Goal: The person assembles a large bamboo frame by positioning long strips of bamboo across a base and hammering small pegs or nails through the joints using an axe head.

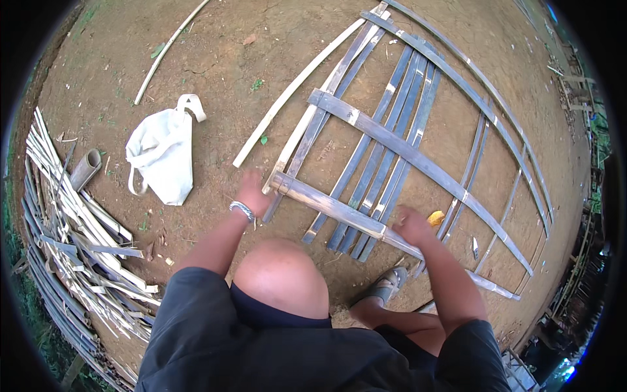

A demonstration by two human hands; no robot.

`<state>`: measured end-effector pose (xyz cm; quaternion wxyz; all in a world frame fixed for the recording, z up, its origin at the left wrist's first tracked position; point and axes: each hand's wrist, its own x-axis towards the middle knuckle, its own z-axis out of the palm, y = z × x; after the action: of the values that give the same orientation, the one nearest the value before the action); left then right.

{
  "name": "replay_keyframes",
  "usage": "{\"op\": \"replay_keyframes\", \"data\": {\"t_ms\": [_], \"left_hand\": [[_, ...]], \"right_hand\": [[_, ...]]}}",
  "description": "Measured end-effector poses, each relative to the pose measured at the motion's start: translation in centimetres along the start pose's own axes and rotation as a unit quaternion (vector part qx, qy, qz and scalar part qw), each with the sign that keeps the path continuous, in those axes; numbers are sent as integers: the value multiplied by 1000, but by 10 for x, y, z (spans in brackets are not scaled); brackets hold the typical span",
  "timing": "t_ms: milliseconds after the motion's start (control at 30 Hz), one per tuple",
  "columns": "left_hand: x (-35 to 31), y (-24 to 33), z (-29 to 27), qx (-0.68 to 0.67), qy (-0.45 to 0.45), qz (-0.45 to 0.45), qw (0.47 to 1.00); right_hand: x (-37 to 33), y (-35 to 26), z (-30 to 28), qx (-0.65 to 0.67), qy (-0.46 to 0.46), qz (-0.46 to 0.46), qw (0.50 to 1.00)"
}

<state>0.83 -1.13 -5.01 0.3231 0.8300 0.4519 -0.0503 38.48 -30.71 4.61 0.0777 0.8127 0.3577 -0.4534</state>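
Both hands are beside a bamboo frame; leftward, a white bag lies near heaped strips.

Bamboo frame, 1–2 o'clock: dk grey-brn w/ pale bands at nodes. Strip, 11 o'clock: plain cream. Bag, 9–10 o'clock: white. Bamboo pile, 8–9 o'clock: cream + dk grey mix. Wristband, approx 9 o'clock: pale blue/wht. Leaf, 3 o'clock: yellow-orange. Shirt, 6 o'clock: blk.
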Motion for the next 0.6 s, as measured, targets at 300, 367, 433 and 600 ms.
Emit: {"op": "replay_keyframes", "data": {"t_ms": [300, 367, 433, 600], "left_hand": [[-44, 20, 64, 60, 29, -52, 996], [-43, 10, 73, 46, 43, -59, 996], [-38, 10, 74, 41, 28, -70, 996], [-35, -15, 94, -63, 82, -32, 994]], "right_hand": [[14, -44, 104, -149, 53, -47, 986], [24, -39, 105, -127, 31, -57, 990], [30, -41, 93, -119, 14, -72, 990], [7, -39, 81, -80, 21, -115, 990]]}}
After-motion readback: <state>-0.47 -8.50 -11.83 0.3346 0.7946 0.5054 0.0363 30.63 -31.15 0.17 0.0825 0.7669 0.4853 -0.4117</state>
